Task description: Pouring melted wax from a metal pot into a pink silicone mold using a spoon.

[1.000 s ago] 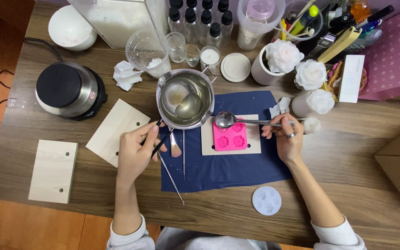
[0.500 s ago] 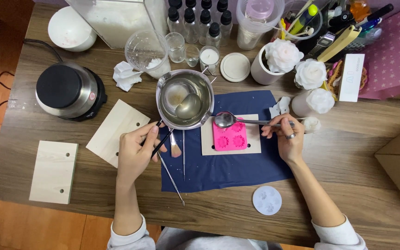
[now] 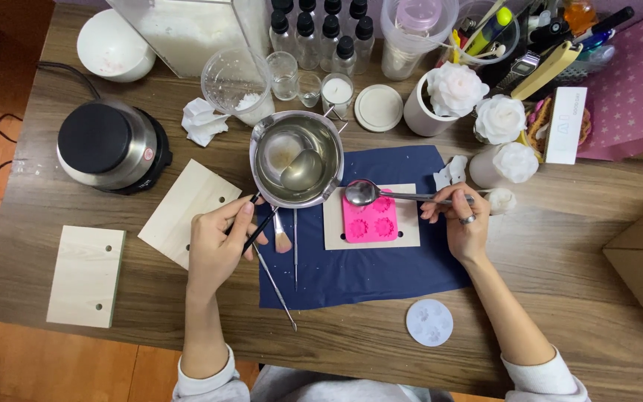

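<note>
My right hand [image 3: 461, 227] holds a metal spoon [image 3: 381, 194] by its handle, the bowl hovering over the top left corner of a pink silicone mould [image 3: 370, 218]. The mould lies on a pale wooden board [image 3: 409, 234] on a dark blue cloth [image 3: 366, 272]. My left hand [image 3: 217, 242] grips the black handle of a steel melting pot [image 3: 297, 160] holding clear liquid, which stands at the cloth's upper left corner. A small brush [image 3: 281, 237] and thin metal picks [image 3: 277, 286] lie on the cloth beside my left hand.
A round electric hot plate [image 3: 109, 147] stands at the left, with two pale wooden boards [image 3: 87, 275] nearby. Bottles, glass cups, a white bowl [image 3: 113, 48], white flower-shaped candles [image 3: 500, 119] and a pen holder crowd the back. A white disc [image 3: 429, 322] lies near the front edge.
</note>
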